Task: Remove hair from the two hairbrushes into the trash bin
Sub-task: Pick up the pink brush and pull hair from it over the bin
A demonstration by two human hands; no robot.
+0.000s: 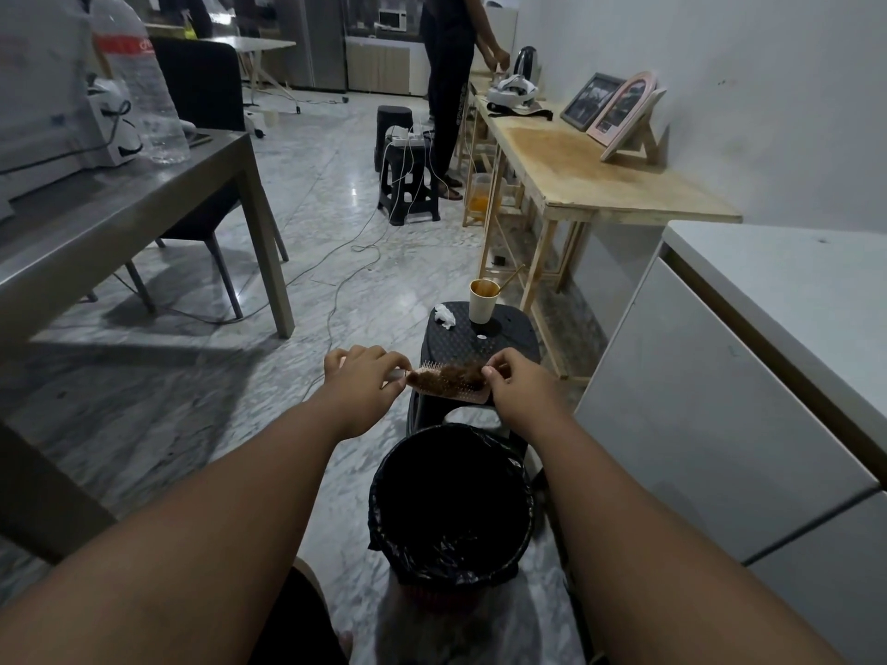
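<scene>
The left hand (363, 376) is covering the hairbrush (449, 382) handle; the right hand (516, 387) is hiding its far tip. Darkness is swallowing the trash bin (384, 491) interior, contents unreadable.

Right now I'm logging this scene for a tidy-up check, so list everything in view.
hairbrush: one, pink, held over the black stool
hair clump: one, brown, on the bristles
trash bin: one, black-lined, floor below hands
black stool: one, behind bin
paper cup: one, cream, on that stool
crumpled tissue: one, white, beside cup
wooden bench: one, pale, right wall
picture frames: two, grey and pink, on bench
grey table: one, left
bystander: one, dark clothes, background
left hand: grip on brush handle
right hand: pinching the hair
</scene>
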